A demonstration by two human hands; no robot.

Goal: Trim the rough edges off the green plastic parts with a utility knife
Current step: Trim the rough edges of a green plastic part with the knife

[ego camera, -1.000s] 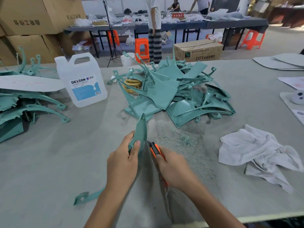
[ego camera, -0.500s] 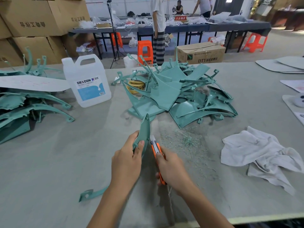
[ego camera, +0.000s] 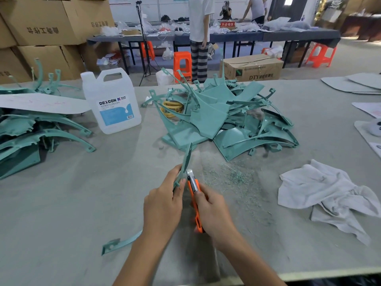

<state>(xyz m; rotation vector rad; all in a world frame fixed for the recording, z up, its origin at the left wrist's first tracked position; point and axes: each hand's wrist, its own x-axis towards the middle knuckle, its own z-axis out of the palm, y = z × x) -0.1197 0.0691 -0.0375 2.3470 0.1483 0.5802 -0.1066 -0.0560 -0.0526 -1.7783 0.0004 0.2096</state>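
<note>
1. The left hand [ego camera: 162, 205] has its fingers [ego camera: 173, 172] and thumb curled round a thin green plastic part [ego camera: 188, 158]. It grips the part and holds it up on its edge, with the tip pointing to the far side.
2. The right hand [ego camera: 214, 211] has its fingers wrapped tight round an orange utility knife [ego camera: 193, 185]. The silver front end of the knife touches the right edge of the green plastic part, just beside the left thumb.
3. The part is long and curved. It goes under the left hand and wrist, and its other end sticks out near and to the left, low over the counter [ego camera: 61, 203].
4. Just right of the hands, lots of tiny green shavings [ego camera: 233, 174] lie on the counter.
5. Farther off, in the middle, is a big pile of green parts [ego camera: 216, 120] with a yellow ring [ego camera: 171, 107] tucked in at its left side.
6. Left of that pile stands a white jug [ego camera: 112, 102] with a blue label that says DEXCON.
7. At the far left lies another heap of green parts [ego camera: 31, 133] with a white sheet [ego camera: 41, 104] on top.
8. On the right lies a crumpled white cloth [ego camera: 325, 195], well apart from the hands.
9. Behind the counter are a brown box [ego camera: 253, 68] and an orange stool [ego camera: 182, 65], and a person [ego camera: 199, 27] in striped trousers stands there.
</note>
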